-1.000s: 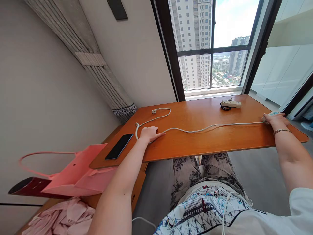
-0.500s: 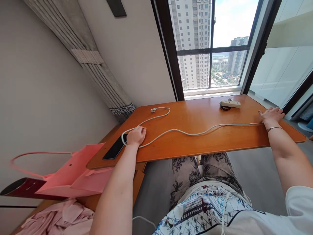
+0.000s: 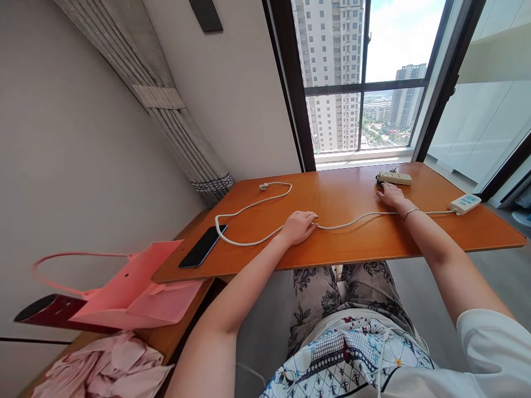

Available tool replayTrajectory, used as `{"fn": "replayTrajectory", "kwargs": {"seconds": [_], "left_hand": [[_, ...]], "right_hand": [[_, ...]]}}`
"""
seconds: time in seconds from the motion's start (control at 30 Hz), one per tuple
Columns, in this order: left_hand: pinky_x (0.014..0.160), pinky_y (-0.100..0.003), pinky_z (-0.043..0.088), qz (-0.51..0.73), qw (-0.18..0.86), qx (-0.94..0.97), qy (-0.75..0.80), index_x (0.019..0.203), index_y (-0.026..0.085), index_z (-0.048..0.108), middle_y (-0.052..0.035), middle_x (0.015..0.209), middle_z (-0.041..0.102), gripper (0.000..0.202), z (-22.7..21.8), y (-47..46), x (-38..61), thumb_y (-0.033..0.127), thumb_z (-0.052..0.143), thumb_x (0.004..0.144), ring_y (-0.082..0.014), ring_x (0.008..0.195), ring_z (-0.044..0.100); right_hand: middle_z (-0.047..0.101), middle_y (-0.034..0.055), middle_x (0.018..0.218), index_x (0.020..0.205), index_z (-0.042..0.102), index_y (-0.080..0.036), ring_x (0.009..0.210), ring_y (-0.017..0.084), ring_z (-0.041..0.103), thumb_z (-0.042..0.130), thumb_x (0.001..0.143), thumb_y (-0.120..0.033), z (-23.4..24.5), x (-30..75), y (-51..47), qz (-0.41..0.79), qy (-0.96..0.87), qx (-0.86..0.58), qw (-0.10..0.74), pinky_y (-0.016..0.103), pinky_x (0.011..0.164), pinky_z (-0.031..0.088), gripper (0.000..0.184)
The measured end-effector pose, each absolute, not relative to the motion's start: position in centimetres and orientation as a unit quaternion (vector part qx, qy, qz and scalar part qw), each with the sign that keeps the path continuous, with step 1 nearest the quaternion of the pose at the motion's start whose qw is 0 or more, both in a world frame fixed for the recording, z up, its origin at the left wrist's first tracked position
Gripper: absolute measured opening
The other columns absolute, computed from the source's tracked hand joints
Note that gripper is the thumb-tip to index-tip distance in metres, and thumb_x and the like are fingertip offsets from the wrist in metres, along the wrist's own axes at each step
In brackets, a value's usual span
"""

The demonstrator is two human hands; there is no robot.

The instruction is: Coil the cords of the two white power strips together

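A long white cable runs across the orange wooden table, from a plug at the back left to a white power strip at the right. My left hand lies on the cable near the table's middle, fingers curled over it. My right hand rests flat on the table just in front of a second, beige power strip near the window, fingers stretched out. A bracelet is on that wrist.
A dark phone lies at the table's left front corner. A pink paper bag and pink cloth sit on a lower surface to the left. A window stands behind the table, a folded curtain at the left wall.
My left hand slid right along the cable from beside the phone to mid-table. My right hand left the white power strip at the right end and moved to the beige strip.
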State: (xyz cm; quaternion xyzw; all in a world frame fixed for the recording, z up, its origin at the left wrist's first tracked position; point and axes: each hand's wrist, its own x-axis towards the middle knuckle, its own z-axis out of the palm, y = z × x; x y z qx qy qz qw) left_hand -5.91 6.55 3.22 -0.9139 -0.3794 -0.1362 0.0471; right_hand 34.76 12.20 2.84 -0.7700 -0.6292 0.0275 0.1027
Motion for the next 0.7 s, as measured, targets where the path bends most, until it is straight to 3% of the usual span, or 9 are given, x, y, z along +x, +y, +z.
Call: {"fn": "replayTrajectory", "kwargs": {"seconds": [0.17,0.33,0.43,0.6,0.7], "left_hand": [[0.096,-0.043,0.05,-0.142,0.033,-0.913,-0.381,0.108,0.018,0.067,-0.0135,0.115,0.07,0.03,1.8,6.9,-6.2,0.03,0.041,0.099,-0.0266,0.108,0.065],[0.095,-0.039,0.052,-0.168,0.005,-0.901,-0.399,0.105,0.02,0.067,-0.0116,0.11,0.068,0.027,1.0,7.9,-7.2,0.024,0.042,0.096,-0.0236,0.106,0.065],[0.093,-0.039,0.053,-0.18,-0.014,-0.888,-0.424,0.103,0.019,0.067,-0.0117,0.108,0.068,0.026,0.7,8.4,-7.4,0.024,0.043,0.096,-0.0239,0.103,0.065],[0.089,-0.036,0.054,-0.196,-0.041,-0.866,-0.459,0.103,0.018,0.066,-0.0098,0.109,0.069,0.02,0.9,8.5,-6.6,0.019,0.051,0.09,-0.0203,0.089,0.068],[0.088,-0.037,0.054,-0.216,-0.062,-0.865,-0.448,0.105,0.018,0.065,-0.0094,0.111,0.068,0.021,1.2,7.9,-5.3,0.02,0.054,0.088,-0.0195,0.087,0.068]], "right_hand": [[0.034,0.0199,0.161,0.156,0.032,-0.01,0.149,0.032,0.032,0.039,0.101,-0.044,2.7,34.4,13.3,0.053,-0.612,-0.785,0.081,0.049,0.121,0.025,0.065],[0.045,0.0264,0.15,0.142,0.05,-0.003,0.141,0.034,0.04,0.052,0.095,-0.035,3.1,34.6,13.2,0.036,-0.598,-0.796,0.085,0.046,0.117,0.029,0.057],[0.051,0.0254,0.144,0.132,0.059,-0.005,0.138,0.035,0.042,0.053,0.093,-0.029,3.2,34.5,12.8,0.038,-0.602,-0.792,0.098,0.047,0.113,0.033,0.045],[0.057,0.0205,0.14,0.122,0.064,-0.013,0.131,0.035,0.05,0.048,0.094,-0.025,3.4,33.1,12.0,0.06,-0.63,-0.755,0.172,0.052,0.11,0.035,0.034],[0.059,0.0205,0.136,0.12,0.062,-0.012,0.126,0.033,0.053,0.043,0.096,-0.026,3.6,31.4,11.5,0.074,-0.653,-0.711,0.252,0.048,0.108,0.038,0.034]]}}
